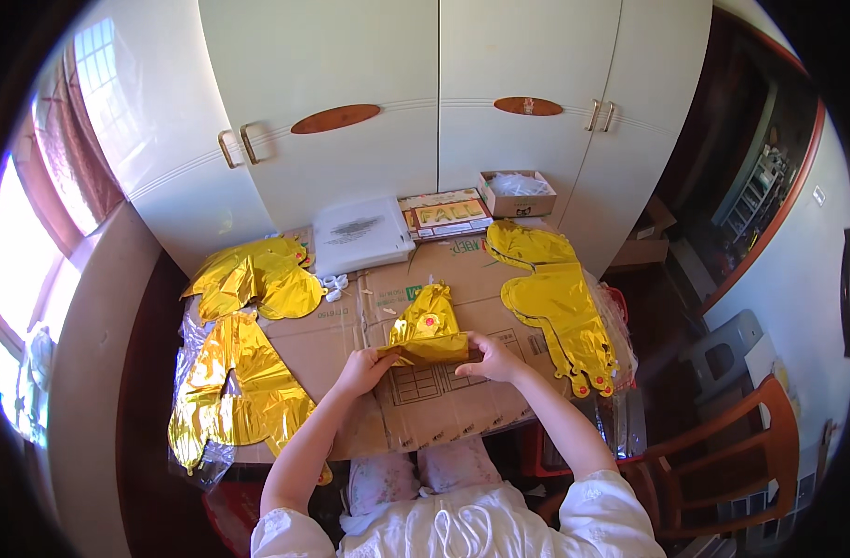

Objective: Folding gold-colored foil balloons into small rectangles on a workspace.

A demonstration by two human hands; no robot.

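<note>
A flat, shiny gold foil balloon [427, 327] lies partly folded on the cardboard [462, 409] in front of me, its narrow end pointing away and a small red dot on it. My left hand [361, 370] pinches the left corner of its near edge. At the right corner my right hand [495, 359] grips the same edge, with the thumb below and the fingers behind. Between my two hands that edge is stretched straight and raised slightly. What shape the balloon has when unfolded cannot be made out.
More flat gold foil balloons lie left [229, 400], far left [257, 277] and right [560, 302]. Along the back stand a stack of white plastic bags [361, 237], a printed flat package [446, 216] and a small box [518, 197]. White cabinets [332, 56] rise behind; a wooden chair [722, 465] stands right.
</note>
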